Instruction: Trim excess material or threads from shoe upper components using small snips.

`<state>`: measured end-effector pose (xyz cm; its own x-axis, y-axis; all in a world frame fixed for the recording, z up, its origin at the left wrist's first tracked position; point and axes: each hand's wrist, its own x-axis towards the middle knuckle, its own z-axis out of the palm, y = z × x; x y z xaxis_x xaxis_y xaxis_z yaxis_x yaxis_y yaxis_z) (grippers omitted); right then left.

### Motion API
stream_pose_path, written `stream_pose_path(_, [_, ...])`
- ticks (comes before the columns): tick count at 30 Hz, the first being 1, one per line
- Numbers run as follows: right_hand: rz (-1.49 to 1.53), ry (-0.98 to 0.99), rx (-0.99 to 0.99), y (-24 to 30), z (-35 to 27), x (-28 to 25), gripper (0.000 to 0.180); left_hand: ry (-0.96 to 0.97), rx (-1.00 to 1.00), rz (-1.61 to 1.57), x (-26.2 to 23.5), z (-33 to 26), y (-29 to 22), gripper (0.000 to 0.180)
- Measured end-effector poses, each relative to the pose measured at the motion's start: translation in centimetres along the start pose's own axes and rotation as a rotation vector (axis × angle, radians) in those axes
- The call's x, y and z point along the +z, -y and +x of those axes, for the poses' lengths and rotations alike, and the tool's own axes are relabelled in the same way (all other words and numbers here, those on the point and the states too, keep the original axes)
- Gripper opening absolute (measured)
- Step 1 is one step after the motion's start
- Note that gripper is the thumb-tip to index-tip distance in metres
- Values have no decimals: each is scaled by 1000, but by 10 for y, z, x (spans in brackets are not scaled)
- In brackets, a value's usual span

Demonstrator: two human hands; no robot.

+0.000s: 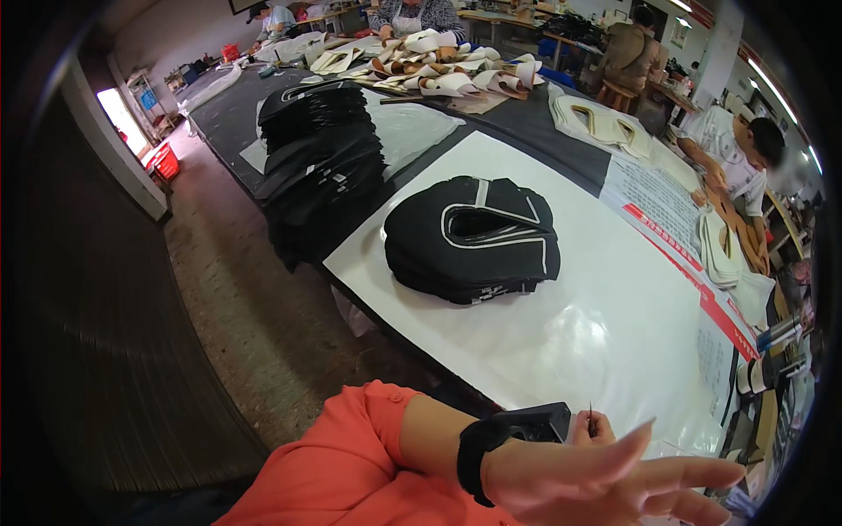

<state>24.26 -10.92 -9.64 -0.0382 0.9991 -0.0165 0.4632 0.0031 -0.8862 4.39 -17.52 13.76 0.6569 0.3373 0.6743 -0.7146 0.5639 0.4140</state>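
My left hand (579, 482) stretches to the right in the foreground, fingers spread, nothing in it. A black strap (474, 460) with a black box-like device (545, 422) circles its wrist. Beyond the left hand, my right hand (596, 429) shows only in part; its fingers are closed on a thin, dark pointed tool (590, 408), too small to name surely. On the glossy white sheet (614, 342) lies a stack of black shoe-upper pieces (421, 237), with a white U-shaped line around the opening. Both hands are apart from this stack.
Taller piles of black pieces (324, 167) stand at the table's left edge. White and brown cut pieces (447, 66) heap at the far end. A person (737, 149) works at the right beside cream pieces (719, 250). A red basket (164, 161) sits on the floor.
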Motion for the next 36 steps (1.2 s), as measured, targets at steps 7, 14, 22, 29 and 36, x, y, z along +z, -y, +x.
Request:
stream_pose_path(7, [27, -35, -18, 22, 4, -12, 17, 50, -82, 52, 12, 6, 20, 108])
stream_pose_path(14, [119, -55, -24, 4, 15, -12, 18, -284, 72, -639, 8, -12, 47, 108])
stream_pose_path(22, [246, -80, -183, -24, 23, 12, 52, -819, 89, 690, -68, -103, 36, 64])
stream_pose_path(29, [483, 9, -21, -31, 26, 3, 40, -1346, 3, 1617, -92, -215, 10, 40])
stream_pose_path(36, [343, -277, -173, -22, 33, 20, 40, -1491, -137, 2192, -99, -265, -13, 39])
